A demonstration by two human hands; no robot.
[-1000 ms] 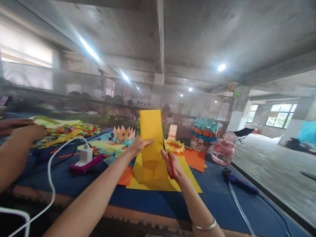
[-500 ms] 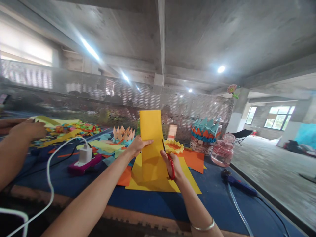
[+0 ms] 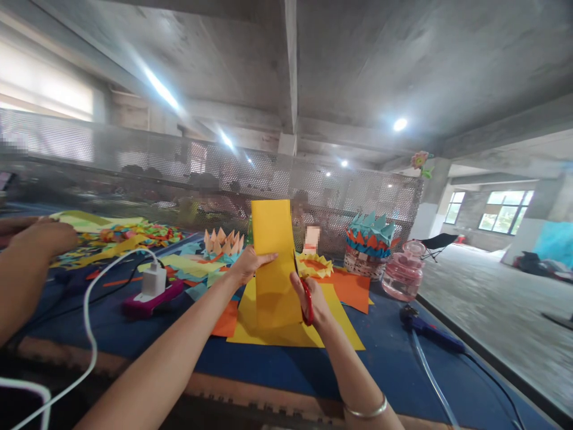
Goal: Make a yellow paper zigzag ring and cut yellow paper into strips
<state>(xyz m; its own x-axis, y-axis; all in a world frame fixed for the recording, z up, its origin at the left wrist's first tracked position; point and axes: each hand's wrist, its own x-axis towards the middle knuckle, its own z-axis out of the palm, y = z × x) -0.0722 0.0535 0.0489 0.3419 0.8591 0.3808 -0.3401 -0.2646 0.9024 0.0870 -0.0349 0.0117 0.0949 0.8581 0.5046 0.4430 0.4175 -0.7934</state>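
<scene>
My left hand (image 3: 248,265) grips the left edge of a tall yellow sheet of paper (image 3: 274,239), with the thumb lying across its front. The sheet stands upright above the table. In my right hand (image 3: 316,298) is a pair of scissors (image 3: 308,304) with red handles. Their dark blades point up along the sheet's right edge; how far they are apart I cannot make out. Under both hands lies a larger yellow sheet (image 3: 344,334), flat on the blue table. Just behind my right hand sits a yellow folded-paper ring (image 3: 326,267) with a pointed rim.
A co-worker's hands (image 3: 45,239) are at the far left, near paper scraps (image 3: 134,230). A purple power strip (image 3: 152,298) with a white cable stands left. On the right are a layered paper basket (image 3: 367,245), a pink bottle (image 3: 403,275) and a blue glue gun (image 3: 434,333).
The view has shifted very slightly. My hands, the scissors and the upright yellow sheet keep nearly the same places. The co-worker's hands have moved a little to the left.
</scene>
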